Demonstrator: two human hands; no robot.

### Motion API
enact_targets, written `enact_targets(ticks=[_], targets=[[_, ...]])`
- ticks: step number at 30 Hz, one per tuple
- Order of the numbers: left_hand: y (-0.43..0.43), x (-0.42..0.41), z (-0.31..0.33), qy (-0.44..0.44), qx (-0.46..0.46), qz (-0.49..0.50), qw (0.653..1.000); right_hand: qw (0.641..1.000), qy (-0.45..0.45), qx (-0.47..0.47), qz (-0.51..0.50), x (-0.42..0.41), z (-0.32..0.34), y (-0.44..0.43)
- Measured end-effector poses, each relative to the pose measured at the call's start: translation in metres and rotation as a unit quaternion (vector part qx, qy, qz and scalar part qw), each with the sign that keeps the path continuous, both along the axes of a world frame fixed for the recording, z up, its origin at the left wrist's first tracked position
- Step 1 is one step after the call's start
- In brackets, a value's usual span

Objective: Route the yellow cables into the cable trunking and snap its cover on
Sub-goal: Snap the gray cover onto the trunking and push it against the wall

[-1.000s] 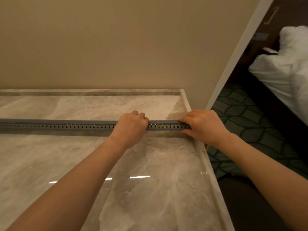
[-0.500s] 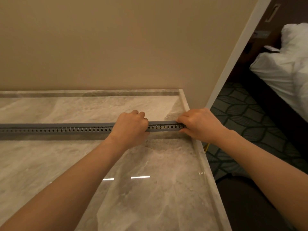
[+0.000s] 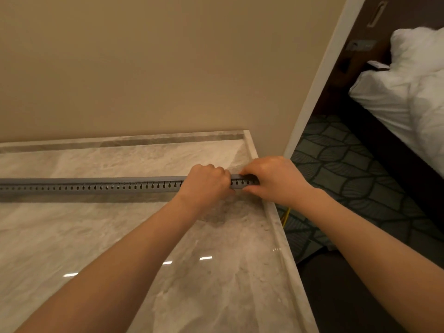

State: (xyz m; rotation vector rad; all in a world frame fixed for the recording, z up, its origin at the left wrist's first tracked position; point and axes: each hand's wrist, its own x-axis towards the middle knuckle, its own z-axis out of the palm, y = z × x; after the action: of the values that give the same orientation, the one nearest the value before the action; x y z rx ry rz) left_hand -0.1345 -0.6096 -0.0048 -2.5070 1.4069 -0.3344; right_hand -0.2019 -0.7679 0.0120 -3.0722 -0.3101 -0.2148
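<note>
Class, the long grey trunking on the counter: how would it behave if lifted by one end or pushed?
The trunking is long, thin and slotted, so it would probably flex or droop. It looks like light plastic, likely easy to lift. On the glossy marble counter it may slide when pushed.

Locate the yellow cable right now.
Head view, right side: a short stretch of yellow cable hangs just off the right edge of the marble counter, below the right hand.

Place: hotel-style bedroom
Bed (image 3: pixel 408 92): white rumpled duvet, dark base
Floor: patterned dark carpet (image 3: pixel 348 169)
Table (image 3: pixel 120 224): polished marble top against beige wall (image 3: pixel 144 68)
Doorway: white frame (image 3: pixel 319 75)
</note>
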Motion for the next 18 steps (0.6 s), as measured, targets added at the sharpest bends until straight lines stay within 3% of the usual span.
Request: enact_targets(ticks=[3, 6, 11, 18], targets=[[-0.001, 0.001, -0.002, 0.004, -0.002, -0.002, 1.000, 0.999, 0.027, 0.036, -0.027, 0.001, 0.004, -0.015], [-0.001, 0.003, -0.005, 0.006, -0.006, -0.004, 1.000, 0.995, 0.050, -0.074, -0.035, -0.001, 0.013, -0.038], [-0.002, 0.005, -0.008, 0.005, -0.002, -0.016, 1.000, 0.961, 0.111, -0.252, 0.014, 0.002, 0.027, -0.056], [-0.002, 0.004, -0.009, 0.005, -0.006, -0.014, 1.000, 0.910, 0.147, -0.376, 0.090, 0.019, 0.028, -0.034]])
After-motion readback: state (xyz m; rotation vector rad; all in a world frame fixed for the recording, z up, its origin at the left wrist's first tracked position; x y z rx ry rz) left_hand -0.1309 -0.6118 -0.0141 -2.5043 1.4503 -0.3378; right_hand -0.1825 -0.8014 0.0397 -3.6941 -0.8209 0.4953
